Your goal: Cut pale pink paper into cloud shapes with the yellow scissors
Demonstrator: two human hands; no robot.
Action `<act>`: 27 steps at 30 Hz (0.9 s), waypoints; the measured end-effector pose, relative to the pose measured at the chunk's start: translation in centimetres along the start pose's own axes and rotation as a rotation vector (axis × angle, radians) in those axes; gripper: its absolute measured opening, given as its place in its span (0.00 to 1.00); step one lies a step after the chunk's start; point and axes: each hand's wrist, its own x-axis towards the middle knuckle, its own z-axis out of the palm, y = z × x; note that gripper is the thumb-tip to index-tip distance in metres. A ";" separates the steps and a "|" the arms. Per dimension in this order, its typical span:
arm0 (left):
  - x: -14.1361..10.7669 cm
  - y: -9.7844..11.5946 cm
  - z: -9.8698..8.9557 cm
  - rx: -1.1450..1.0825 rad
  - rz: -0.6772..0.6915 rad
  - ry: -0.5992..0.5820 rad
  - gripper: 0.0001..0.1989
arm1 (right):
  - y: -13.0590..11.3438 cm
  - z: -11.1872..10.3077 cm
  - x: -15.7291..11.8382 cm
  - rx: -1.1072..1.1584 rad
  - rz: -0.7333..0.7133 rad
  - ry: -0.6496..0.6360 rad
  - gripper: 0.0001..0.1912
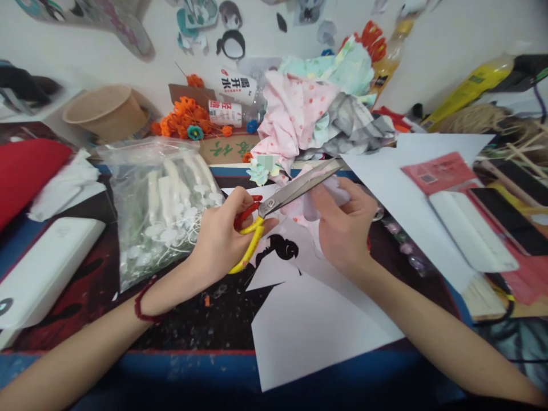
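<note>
Where the tabletop's (192, 371) blue front border runs between both forearms, white paper (317, 334) overlaps it, dark open surface to its left. Beyond, the left hand (222, 237) has its grip wrapped round the scissors (270, 204), blades slanting up rightward; the right hand (345, 225), curled inward, pinches pale sheet material (338, 191). Crumpled pink dotted fabric (295, 108) lies behind.
</note>
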 end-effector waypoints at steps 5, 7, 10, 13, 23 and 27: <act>-0.1 0.0 0.0 0.017 0.034 0.016 0.18 | -0.2 0.0 -0.1 0.034 0.012 -0.002 0.06; -0.1 0.0 0.0 0.016 0.046 0.020 0.18 | -0.3 0.0 -0.1 0.036 0.006 -0.008 0.06; -0.1 0.1 0.0 0.011 0.059 0.023 0.18 | -0.3 -0.1 -0.1 0.021 -0.004 -0.014 0.06; -0.2 0.1 0.0 0.015 0.063 0.021 0.18 | -0.4 0.0 -0.1 0.040 0.010 -0.012 0.05; -0.1 -0.5 -0.2 0.053 0.103 0.054 0.19 | -0.8 -0.1 0.4 0.010 -0.067 -0.083 0.12; -0.2 -0.8 -0.4 0.069 0.104 0.051 0.18 | -0.6 -0.4 0.7 -0.035 -0.123 -0.128 0.16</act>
